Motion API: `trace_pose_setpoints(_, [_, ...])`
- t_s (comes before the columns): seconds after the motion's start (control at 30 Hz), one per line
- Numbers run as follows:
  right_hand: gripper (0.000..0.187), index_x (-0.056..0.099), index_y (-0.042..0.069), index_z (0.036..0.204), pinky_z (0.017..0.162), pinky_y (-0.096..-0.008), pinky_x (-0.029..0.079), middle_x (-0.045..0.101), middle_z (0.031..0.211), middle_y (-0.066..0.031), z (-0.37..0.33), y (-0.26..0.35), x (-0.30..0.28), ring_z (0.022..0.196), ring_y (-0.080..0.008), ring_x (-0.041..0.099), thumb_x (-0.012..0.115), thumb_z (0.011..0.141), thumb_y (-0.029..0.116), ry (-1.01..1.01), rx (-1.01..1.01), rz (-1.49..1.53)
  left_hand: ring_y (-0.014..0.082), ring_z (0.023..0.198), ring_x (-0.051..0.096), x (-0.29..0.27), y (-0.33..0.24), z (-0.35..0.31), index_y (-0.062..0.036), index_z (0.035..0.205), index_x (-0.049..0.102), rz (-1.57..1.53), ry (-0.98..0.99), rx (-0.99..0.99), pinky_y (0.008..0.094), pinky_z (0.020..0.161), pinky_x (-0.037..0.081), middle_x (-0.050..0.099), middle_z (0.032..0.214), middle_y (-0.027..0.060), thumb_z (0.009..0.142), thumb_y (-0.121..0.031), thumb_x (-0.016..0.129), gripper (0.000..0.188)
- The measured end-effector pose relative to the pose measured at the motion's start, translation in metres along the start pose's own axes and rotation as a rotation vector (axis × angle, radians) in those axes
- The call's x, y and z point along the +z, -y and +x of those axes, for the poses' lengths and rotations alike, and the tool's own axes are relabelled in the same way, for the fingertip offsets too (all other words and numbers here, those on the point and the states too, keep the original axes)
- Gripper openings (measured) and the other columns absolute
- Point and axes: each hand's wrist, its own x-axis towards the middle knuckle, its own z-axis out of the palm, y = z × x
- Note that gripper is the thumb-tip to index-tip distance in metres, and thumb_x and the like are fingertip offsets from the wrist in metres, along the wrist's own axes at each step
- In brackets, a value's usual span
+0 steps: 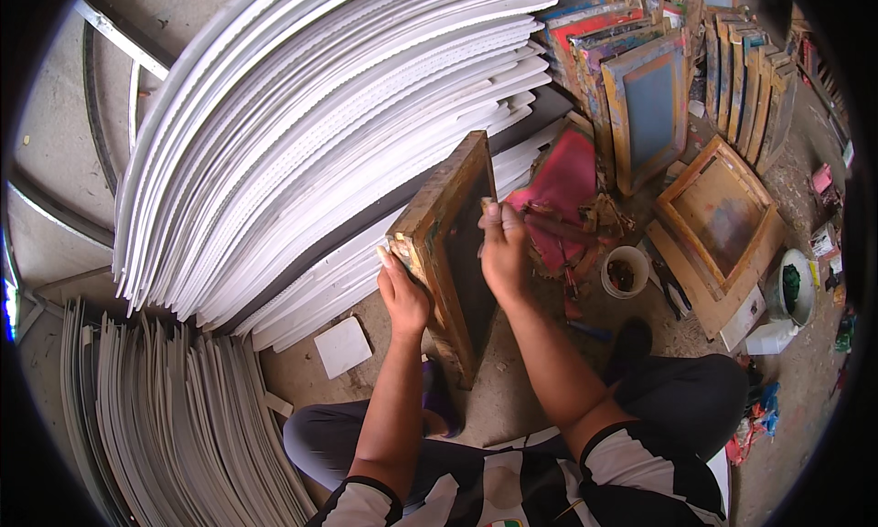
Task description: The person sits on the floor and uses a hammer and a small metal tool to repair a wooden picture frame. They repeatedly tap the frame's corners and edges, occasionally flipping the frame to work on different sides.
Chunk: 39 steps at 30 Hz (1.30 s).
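A wooden screen-printing frame (445,187) stands tilted on its edge in front of me, its dark mesh facing right. My left hand (403,298) grips its worn, paint-stained left edge, with the thumb up along a corner. On the mesh side, my right hand (506,257) is closed in a pinch close to the frame. A small brownish tip shows at its thumb and fingers, too small to name. The frame's lower end comes down between my legs near the floor.
A big stack of white sheets (320,134) rises ahead and left, with grey sheets (183,408) standing nearer. To the right are a white bucket (626,271), a loose frame (718,211), several upright frames (647,106) and a tub (790,287). A white square (343,347) lies near my left hand.
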Motion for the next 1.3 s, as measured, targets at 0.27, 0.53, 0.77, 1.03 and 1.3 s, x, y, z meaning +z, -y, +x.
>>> trace_pose_setpoints(0.27, [0.014,0.067,0.002,0.111,0.067,-0.0287,0.052,0.063,0.080,-0.0025,0.088,-0.127,-0.071,0.070,-0.0112,0.061,0.056,0.104,0.007,-0.167,0.048,-0.112,0.0166,0.093,0.056,0.009,0.002,0.008,0.0047,0.109,0.062,-0.145,0.011,-0.050,0.0341,0.089,0.046,0.066,0.102,0.0107,0.115,-0.036,0.028,0.053])
trace_pose_setpoints(0.53, [0.030,0.068,0.003,0.117,0.085,-0.0507,0.053,0.071,0.110,-0.0244,0.108,-0.149,-0.125,0.098,-0.0451,0.069,0.059,0.101,0.027,-0.195,0.268,-0.755,0.0184,0.093,0.056,-0.012,0.015,0.013,0.0045,0.111,0.062,-0.161,0.029,-0.039,0.0355,0.091,0.046,0.066,0.102,0.0131,0.115,-0.035,0.026,0.054])
trace_pose_setpoints(0.77, [0.026,0.071,0.001,0.109,0.085,-0.0482,0.054,0.072,0.105,-0.0250,0.135,-0.261,-0.175,0.097,-0.0431,0.070,0.065,0.096,0.022,-0.281,0.254,-0.479,0.0174,0.085,0.051,-0.003,0.014,0.018,0.0038,0.105,0.062,-0.051,0.011,-0.005,0.0359,0.082,0.044,0.063,0.094,0.0110,0.115,-0.034,0.026,0.053])
trace_pose_setpoints(1.03, [0.026,0.071,0.002,0.111,0.084,-0.0497,0.054,0.073,0.100,-0.0233,0.126,-0.204,-0.157,0.097,-0.0427,0.070,0.067,0.094,0.021,-0.234,-0.110,-0.962,0.0120,0.082,0.050,-0.022,0.024,0.015,0.0047,0.104,0.063,-0.092,0.029,0.023,0.0321,0.074,0.043,0.062,0.088,0.0048,0.111,-0.040,0.039,0.051])
trace_pose_setpoints(1.3, [0.021,0.071,0.002,0.103,0.078,-0.0436,0.052,0.072,0.089,-0.0194,0.108,-0.101,-0.102,0.086,-0.0389,0.069,0.070,0.096,0.021,-0.033,0.063,-0.735,0.0140,0.088,0.061,-0.041,0.031,0.023,0.0096,0.112,0.066,-0.116,0.082,0.173,0.0315,0.078,0.048,0.071,0.097,0.0076,0.099,-0.058,0.055,0.070])
